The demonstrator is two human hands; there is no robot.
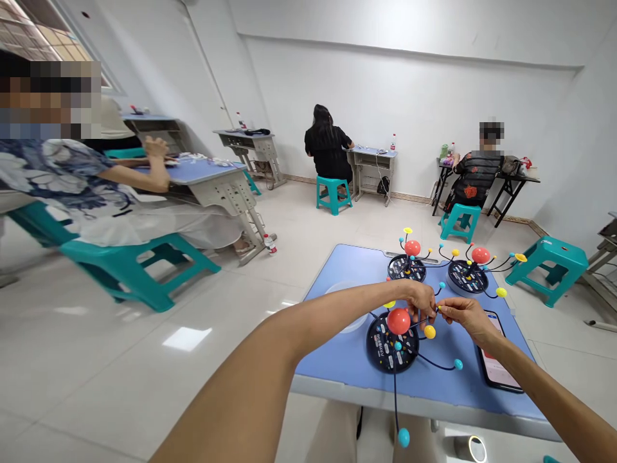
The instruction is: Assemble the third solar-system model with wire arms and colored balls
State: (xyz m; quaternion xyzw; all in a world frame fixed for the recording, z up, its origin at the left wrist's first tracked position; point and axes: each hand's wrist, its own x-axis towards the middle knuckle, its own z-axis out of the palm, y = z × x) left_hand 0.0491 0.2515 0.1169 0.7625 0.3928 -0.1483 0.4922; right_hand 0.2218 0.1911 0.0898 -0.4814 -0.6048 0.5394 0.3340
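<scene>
On the blue desk in front of me stands a solar system model (393,344) with a round black base, a large red ball (398,321) and thin curved black arms tipped with coloured balls. My left hand (420,299) reaches over this model, its fingers closed round one of the thin black arms. From the right, my right hand (465,316) pinches a small yellow ball (439,308) at that arm's end. The two hands nearly touch. A yellow-orange ball (430,332) sits just below my left hand, and a blue ball (403,438) sticks out past the desk's front edge.
Two similar models (407,267) stand at the desk's far side. A phone (499,354) lies at the right, and a clear plastic dish (344,305) is partly behind my left forearm. Teal stools (549,267) stand around. Several people sit at other desks.
</scene>
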